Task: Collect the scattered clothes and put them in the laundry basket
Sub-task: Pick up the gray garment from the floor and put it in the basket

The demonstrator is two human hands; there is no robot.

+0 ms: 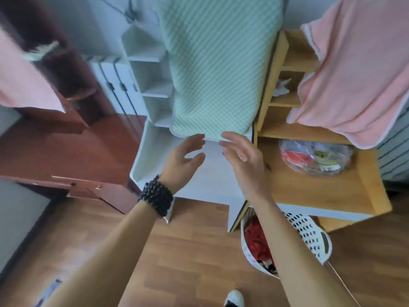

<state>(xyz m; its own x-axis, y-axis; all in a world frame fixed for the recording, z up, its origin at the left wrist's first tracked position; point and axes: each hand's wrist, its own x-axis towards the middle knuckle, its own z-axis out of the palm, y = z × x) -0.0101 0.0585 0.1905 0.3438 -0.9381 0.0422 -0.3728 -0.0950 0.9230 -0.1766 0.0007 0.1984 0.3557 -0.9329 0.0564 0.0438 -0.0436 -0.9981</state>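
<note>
Nearest to me, my two forearms reach up from the wooden floor, the left hand [184, 156] with the beaded bracelet [156, 197] and the right hand [241, 155] both spread with loose fingers, holding nothing, just under the hanging lower edge of the green checked cloth [217, 69] draped over the white shelf unit [150, 85]. The laundry basket [309, 235] sits near right on the floor, with red clothes [256, 240] already in it, partly hidden behind my right arm. I judge that a hasty tug could snag the cloth on the shelf top, and the basket could be missed while my arm blocks it.
</note>
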